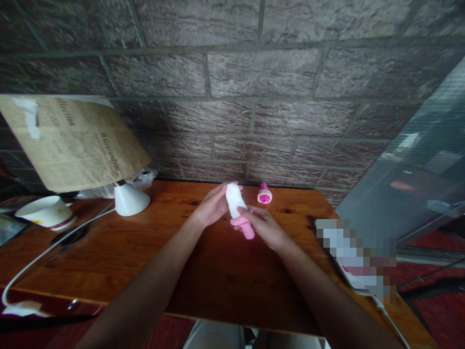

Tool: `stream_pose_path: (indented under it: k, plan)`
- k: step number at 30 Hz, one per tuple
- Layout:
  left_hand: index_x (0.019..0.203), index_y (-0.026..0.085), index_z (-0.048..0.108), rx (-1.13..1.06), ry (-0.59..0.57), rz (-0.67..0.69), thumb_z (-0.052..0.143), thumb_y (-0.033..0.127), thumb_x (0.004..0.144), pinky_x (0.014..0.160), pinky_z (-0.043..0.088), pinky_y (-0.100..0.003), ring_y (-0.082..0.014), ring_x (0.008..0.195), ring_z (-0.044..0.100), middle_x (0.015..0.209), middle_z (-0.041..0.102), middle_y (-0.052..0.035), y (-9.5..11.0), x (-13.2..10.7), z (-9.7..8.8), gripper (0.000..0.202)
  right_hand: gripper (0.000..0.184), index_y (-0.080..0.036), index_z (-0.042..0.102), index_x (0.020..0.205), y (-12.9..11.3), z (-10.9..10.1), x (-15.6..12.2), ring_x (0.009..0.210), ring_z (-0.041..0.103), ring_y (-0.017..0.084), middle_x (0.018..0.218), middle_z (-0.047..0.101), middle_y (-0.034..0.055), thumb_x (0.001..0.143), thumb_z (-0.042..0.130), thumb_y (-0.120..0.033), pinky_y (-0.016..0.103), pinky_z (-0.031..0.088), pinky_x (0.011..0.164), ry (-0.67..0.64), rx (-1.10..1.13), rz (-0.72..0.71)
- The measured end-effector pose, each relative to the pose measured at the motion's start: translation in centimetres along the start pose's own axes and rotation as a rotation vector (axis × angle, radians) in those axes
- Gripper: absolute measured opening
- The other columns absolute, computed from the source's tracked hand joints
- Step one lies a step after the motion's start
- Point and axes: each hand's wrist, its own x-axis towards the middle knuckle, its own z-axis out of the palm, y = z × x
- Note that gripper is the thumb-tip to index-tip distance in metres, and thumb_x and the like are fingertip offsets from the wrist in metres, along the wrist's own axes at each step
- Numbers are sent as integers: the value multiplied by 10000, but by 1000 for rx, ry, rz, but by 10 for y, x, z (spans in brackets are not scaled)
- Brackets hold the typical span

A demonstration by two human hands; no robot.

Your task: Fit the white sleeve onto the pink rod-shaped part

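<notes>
Between my hands, above the wooden table, is a small soft white-and-pink piece of fabric that looks like a sock [237,199]. Its white part points up and away from me, while the pink end hangs toward me. My left hand [214,206] grips the upper left side of the white part. Around the lower part, near the pink band, my right hand [263,224] is closed with the thumb on top. Behind my right hand lies a bundled magenta-and-pale-pink fabric piece [265,196], apart from both hands.
A lamp with a newsprint shade [83,145] and white base [131,201] stands left, beside a paper cup [47,212]. Its white cord [54,247] crosses the wooden table [145,261]. A blurred-out device [358,264] with a cable lies right. A brick wall [232,116] rises behind.
</notes>
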Motion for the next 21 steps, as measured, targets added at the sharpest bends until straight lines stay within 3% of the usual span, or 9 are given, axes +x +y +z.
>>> stream_pose_path:
  k: [6, 12, 21]
  plan:
    - [1004, 158, 705, -84, -8, -20, 744, 316, 790, 805, 484, -251, -145, 831, 656, 895, 725, -37, -4, -1, -1, 268, 406, -143, 710, 869, 2, 4, 0, 643, 668, 151, 749, 742, 54, 765, 695, -535, 275, 506, 643, -7, -18, -44]
    - [995, 130, 688, -165, -79, -122, 584, 435, 893, 857, 484, -312, -192, 890, 664, 945, 716, -72, 1, -2, 3, 337, 394, -155, 714, 839, 1, 3, 0, 643, 651, 143, 736, 737, 45, 776, 679, -543, 273, 488, 656, 17, -54, -69]
    - [939, 129, 681, -199, -79, -141, 509, 290, 879, 923, 462, -383, -198, 841, 659, 863, 707, -62, 0, -1, 4, 244, 394, -154, 705, 792, 6, 1, 2, 637, 644, 147, 721, 730, 48, 775, 680, -547, 278, 480, 653, 51, -87, -68]
